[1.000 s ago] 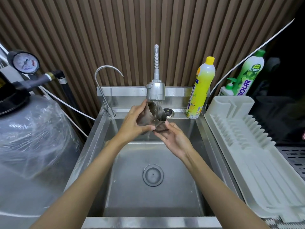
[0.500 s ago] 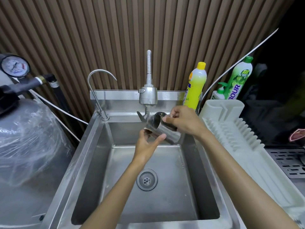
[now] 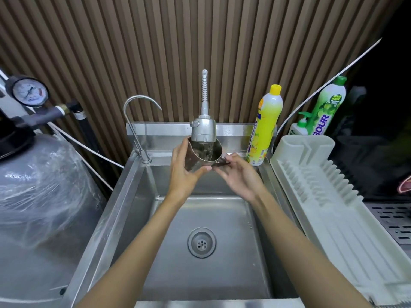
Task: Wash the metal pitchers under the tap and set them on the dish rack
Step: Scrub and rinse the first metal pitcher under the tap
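steel sink [image 3: 131, 207], pitcher [image 3: 195, 160], "bour" bottle [image 3: 327, 112]

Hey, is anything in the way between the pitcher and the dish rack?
Nothing visible stands between the pitcher and the dish rack; the yellow bottle stands farther back, off that path.

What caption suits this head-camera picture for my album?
The left hand grips a metal pitcher under the running tap while the right hand holds its handle, over the sink.
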Tool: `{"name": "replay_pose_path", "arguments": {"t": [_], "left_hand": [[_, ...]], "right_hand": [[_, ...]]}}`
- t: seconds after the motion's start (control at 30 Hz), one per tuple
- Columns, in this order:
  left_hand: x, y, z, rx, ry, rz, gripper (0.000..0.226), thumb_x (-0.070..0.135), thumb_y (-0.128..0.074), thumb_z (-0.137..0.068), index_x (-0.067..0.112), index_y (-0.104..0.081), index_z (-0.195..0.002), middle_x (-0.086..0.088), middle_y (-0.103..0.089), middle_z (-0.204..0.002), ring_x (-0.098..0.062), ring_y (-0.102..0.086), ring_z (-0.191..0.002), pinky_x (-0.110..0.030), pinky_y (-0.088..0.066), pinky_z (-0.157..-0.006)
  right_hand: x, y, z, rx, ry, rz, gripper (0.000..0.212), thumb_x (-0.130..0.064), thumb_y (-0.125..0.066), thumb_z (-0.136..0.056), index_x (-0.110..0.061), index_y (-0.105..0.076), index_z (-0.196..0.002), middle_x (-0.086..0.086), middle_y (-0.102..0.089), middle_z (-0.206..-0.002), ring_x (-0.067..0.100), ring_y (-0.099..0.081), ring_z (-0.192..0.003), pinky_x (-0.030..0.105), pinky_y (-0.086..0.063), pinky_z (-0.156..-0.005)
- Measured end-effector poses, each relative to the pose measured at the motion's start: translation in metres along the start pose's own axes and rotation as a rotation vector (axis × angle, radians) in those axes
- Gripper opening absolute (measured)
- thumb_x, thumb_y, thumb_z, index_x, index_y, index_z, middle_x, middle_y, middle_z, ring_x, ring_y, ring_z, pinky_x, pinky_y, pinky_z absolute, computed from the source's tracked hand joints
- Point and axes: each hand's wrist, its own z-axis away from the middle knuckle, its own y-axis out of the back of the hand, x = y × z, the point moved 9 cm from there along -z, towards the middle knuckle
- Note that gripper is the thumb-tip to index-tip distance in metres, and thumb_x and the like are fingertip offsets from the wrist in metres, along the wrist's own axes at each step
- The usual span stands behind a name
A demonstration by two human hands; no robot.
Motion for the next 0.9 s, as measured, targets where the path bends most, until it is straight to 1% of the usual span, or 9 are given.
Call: {"name": "replay_pose_path", "arguments": {"t": [0.1,0.23,0.3,0.43,0.5,0.6,0.7,0.8,0.9], "left_hand": [[0.003,0.008,0.002,-0.063,-0.035,-0.176,0.095,0.019,-0.083,-0.065,0.022,-0.030,-0.144,0.004,-0.036,-0.120,-0.008,-0.041,-0.116,-0.017,-0.037,-0.101],[0.009,0.015,0.011,-0.082,-0.023,-0.413,0.096,0.052,-0.080,-0.052,0.034,-0.040,-0.137,0.009,-0.039,-0.111,-0.005,-0.044,-0.103,-0.020,-0.038,-0.088],[0.005,0.015,0.016,-0.070,0.016,-0.465,0.090,0.056,-0.081,-0.053,0.037,-0.043,-0.133,0.009,-0.041,-0.107,-0.007,-0.045,-0.099,-0.024,-0.040,-0.083],[-0.014,0.008,0.027,-0.031,0.120,-0.365,0.077,0.050,-0.080,-0.059,0.026,-0.049,-0.125,0.006,-0.047,-0.108,-0.010,-0.050,-0.101,-0.024,-0.040,-0.085],[-0.023,0.001,0.032,-0.023,0.183,-0.246,0.070,0.043,-0.083,-0.060,0.020,-0.050,-0.117,0.004,-0.055,-0.105,-0.012,-0.055,-0.098,-0.023,-0.043,-0.085],[-0.039,-0.015,0.039,-0.041,0.313,-0.051,0.058,0.031,-0.084,-0.062,0.018,-0.046,-0.104,0.002,-0.060,-0.101,-0.008,-0.058,-0.091,-0.019,-0.044,-0.081],[-0.048,-0.035,0.042,-0.067,0.384,0.230,0.047,0.014,-0.080,-0.068,0.021,-0.042,-0.096,-0.003,-0.062,-0.107,-0.005,-0.061,-0.091,-0.022,-0.050,-0.085],[-0.047,-0.042,0.033,-0.038,0.388,0.368,0.052,0.002,-0.075,-0.072,0.017,-0.037,-0.105,-0.003,-0.060,-0.111,-0.007,-0.061,-0.092,-0.027,-0.050,-0.090],[-0.041,-0.035,0.017,0.037,0.311,0.416,0.061,-0.010,-0.072,-0.070,0.012,-0.031,-0.109,0.000,-0.056,-0.111,-0.002,-0.058,-0.094,-0.014,-0.051,-0.082]], "right_hand": [[0.027,0.007,0.005,0.052,-0.051,-0.072,0.020,-0.005,-0.050,-0.084,-0.010,-0.057,-0.066,0.008,-0.070,-0.080,0.023,-0.069,-0.089,0.042,-0.052,-0.093],[0.048,0.015,0.019,0.122,-0.090,-0.026,0.024,-0.012,-0.041,-0.095,-0.009,-0.056,-0.075,0.006,-0.073,-0.081,0.019,-0.071,-0.087,0.042,-0.051,-0.091],[0.052,0.023,0.025,0.158,-0.101,0.022,0.022,-0.016,-0.042,-0.096,-0.011,-0.055,-0.079,0.002,-0.072,-0.079,0.016,-0.071,-0.080,0.039,-0.054,-0.086],[0.035,0.045,0.034,0.285,-0.071,0.306,0.010,-0.021,-0.053,-0.092,-0.012,-0.057,-0.095,0.011,-0.070,-0.101,0.022,-0.071,-0.087,0.036,-0.058,-0.066],[0.010,0.045,0.039,0.354,-0.011,0.505,0.008,-0.019,-0.059,-0.089,-0.012,-0.057,-0.085,0.011,-0.072,-0.095,0.025,-0.071,-0.083,0.035,-0.059,-0.060],[-0.029,0.028,0.041,0.400,0.094,0.803,0.022,-0.014,-0.064,-0.086,-0.014,-0.052,-0.068,0.009,-0.067,-0.078,0.022,-0.063,-0.070,0.029,-0.055,-0.052],[-0.054,0.006,0.033,0.367,0.209,1.066,0.027,-0.011,-0.067,-0.082,-0.017,-0.050,-0.061,-0.004,-0.070,-0.069,0.010,-0.064,-0.067,0.028,-0.049,-0.059],[-0.061,-0.010,0.024,0.301,0.264,1.095,0.028,-0.006,-0.064,-0.084,-0.017,-0.047,-0.065,0.003,-0.071,-0.098,0.008,-0.067,-0.085,0.018,-0.048,-0.067],[-0.051,-0.013,0.014,0.214,0.247,0.866,0.027,0.003,-0.056,-0.086,-0.014,-0.045,-0.068,0.004,-0.068,-0.108,0.002,-0.066,-0.088,0.012,-0.048,-0.070]]}}
